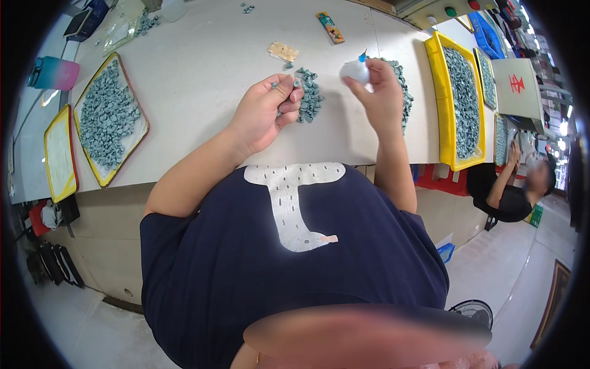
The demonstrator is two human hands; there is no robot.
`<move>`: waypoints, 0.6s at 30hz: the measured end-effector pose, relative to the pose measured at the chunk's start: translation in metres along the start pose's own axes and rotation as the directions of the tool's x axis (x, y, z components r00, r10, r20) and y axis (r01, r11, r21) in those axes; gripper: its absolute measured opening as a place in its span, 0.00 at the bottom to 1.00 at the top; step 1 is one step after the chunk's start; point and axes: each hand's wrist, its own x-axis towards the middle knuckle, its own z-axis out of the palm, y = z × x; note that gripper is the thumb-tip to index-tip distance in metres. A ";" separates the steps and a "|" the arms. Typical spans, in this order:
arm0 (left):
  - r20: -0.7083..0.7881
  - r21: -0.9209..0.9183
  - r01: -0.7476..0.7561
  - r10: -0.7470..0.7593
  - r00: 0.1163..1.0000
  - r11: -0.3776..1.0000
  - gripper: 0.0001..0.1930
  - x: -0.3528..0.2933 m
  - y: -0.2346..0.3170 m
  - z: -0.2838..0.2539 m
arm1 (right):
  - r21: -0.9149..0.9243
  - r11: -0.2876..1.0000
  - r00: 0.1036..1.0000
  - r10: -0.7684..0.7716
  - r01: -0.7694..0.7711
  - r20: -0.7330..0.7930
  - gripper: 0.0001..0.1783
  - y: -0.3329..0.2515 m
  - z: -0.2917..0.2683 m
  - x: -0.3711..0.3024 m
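Left hand (268, 111) pinches a teal piece (296, 83); right hand (382, 92) grasps a white bottle (354, 72) (blue-tipped) — teal heap (311, 98) between.

A white table (203, 67) carries teal pieces (312, 98) and yellow-edged trays (136, 134)

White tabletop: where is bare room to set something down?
Widest bare tabletop: between the yellow-rimmed diamond-shaped tray and the left hand. A narrower gap separates two grey-green piles of small pieces. Crowded: at those piles and the right hand.
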 end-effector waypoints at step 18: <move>0.039 -0.027 0.120 -0.119 0.992 0.992 0.09 0.002 -0.002 0.003 | -0.615 0.786 0.997 0.073 -0.061 -0.005 0.07 0.018 -0.059 -0.017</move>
